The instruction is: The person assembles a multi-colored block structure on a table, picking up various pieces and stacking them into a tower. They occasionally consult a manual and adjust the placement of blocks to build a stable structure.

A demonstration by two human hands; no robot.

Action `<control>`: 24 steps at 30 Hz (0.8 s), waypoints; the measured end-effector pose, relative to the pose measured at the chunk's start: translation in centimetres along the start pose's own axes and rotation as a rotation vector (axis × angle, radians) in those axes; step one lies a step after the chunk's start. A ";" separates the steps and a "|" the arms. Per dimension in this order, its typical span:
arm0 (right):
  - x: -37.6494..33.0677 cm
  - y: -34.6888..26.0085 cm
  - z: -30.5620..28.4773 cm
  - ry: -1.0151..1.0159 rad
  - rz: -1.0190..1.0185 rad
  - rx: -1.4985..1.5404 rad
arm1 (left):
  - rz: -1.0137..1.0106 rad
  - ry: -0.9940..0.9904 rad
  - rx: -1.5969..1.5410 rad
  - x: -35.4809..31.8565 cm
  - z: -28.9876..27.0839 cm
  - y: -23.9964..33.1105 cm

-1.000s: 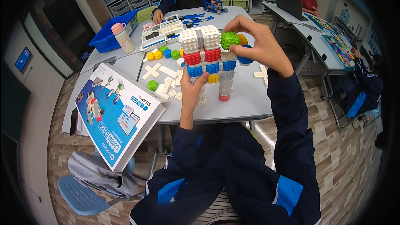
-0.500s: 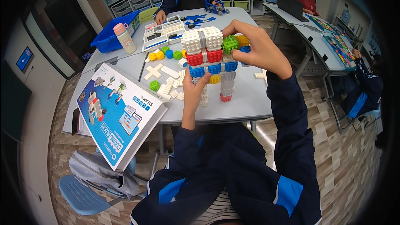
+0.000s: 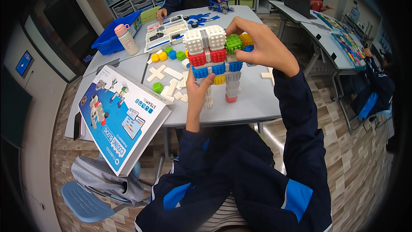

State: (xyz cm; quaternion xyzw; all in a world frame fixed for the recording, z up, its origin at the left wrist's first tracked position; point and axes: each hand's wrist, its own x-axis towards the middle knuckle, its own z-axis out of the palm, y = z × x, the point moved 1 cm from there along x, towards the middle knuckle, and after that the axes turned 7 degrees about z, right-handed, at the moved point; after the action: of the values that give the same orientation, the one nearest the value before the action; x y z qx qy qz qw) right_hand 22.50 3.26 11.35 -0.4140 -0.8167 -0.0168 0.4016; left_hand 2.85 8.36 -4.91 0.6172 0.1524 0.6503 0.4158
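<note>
The left hand (image 3: 198, 89) clasps the block figure (image 3: 218, 69) over the desk (image 3: 257, 103); the right hand (image 3: 268, 47) has a green block (image 3: 233, 43) between its fingers, beside the figure. I'd brace firmly, press straight.

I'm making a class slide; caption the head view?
Left hand holds a multicoloured studded-block figure; right hand pinches a green studded cube beside it.

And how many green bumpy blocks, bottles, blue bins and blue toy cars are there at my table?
Green bumpy blocks: 3 (one in your right hand, two on the table)
Bottles: 1
Blue bins: 1
Blue toy cars: 1
Total: 6
</note>
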 end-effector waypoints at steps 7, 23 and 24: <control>-0.2 0.3 0.0 -0.082 0.081 0.007 | -0.017 0.010 -0.021 0.0 0.0 -0.2; -1.1 3.3 2.7 0.250 0.408 0.830 | -0.003 0.021 -0.020 0.1 0.3 -0.1; -1.2 3.4 2.9 0.270 0.466 0.928 | -0.003 0.024 -0.024 0.0 0.3 -0.1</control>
State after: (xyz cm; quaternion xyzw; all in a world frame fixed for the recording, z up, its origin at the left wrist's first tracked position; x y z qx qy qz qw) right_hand 23.37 5.75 7.56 -0.3573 -0.5659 0.3826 0.6370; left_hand 3.14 8.35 -4.89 0.6039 0.1505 0.6591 0.4223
